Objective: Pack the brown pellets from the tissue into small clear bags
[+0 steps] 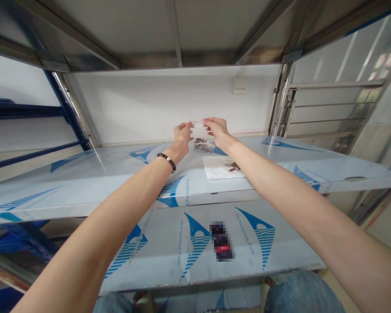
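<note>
My left hand (182, 137) and my right hand (217, 130) pinch the top edge of a small clear plastic bag (200, 138) from either side, holding it up above the shelf. Several small dark brown pieces (200, 145) lie in the lower part of the bag. Just below my right wrist, a white paper sheet (222, 168) lies on the shelf with several similar brown pieces (233, 166) on it. A black beaded bracelet (167, 161) circles my left wrist.
The steel shelf (84, 178) wears blue-printed protective film, with a wall and a socket (240, 85) behind it. A lower shelf (182, 248) holds a small pixelated dark object (221, 241). An upper shelf (169, 30) runs overhead, and blue rack posts stand at left.
</note>
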Demonstrator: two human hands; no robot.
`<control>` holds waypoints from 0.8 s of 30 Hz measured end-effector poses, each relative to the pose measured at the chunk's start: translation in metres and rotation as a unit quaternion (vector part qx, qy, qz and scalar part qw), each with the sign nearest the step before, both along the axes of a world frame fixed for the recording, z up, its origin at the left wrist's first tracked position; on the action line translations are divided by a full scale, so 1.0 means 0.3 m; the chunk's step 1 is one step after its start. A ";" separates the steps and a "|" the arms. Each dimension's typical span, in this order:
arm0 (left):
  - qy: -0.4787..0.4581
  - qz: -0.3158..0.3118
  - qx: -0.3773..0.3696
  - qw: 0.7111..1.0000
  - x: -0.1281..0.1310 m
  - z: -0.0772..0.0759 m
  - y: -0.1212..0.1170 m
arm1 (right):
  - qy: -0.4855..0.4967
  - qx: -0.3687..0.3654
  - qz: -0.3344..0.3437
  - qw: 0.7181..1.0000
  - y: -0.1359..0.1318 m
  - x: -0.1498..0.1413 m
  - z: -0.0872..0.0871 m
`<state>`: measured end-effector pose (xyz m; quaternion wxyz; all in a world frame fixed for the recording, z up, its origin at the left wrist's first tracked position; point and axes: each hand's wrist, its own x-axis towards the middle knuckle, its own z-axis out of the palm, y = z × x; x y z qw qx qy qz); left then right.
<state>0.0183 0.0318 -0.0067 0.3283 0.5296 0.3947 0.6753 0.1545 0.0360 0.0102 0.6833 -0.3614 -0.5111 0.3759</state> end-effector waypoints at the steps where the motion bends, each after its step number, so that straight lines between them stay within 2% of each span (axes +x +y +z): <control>1: -0.010 -0.003 -0.009 1.000 0.000 -0.002 -0.002 | 0.002 0.001 -0.002 1.000 -0.005 -0.009 -0.002; 8: -0.017 -0.008 0.003 1.000 -0.004 0.007 -0.010 | 0.001 -0.007 0.007 1.000 -0.018 -0.039 -0.019; 15: -0.033 -0.014 -0.006 0.999 -0.009 0.023 -0.025 | -0.017 0.002 0.058 0.998 -0.024 -0.038 -0.024; 21: -0.032 -0.019 0.030 0.999 -0.003 0.036 -0.035 | -0.002 0.055 0.013 0.998 -0.036 -0.053 -0.007; 24: -0.039 0.000 0.038 0.999 0.002 0.039 -0.042 | -0.008 0.056 0.026 0.998 -0.047 -0.049 0.000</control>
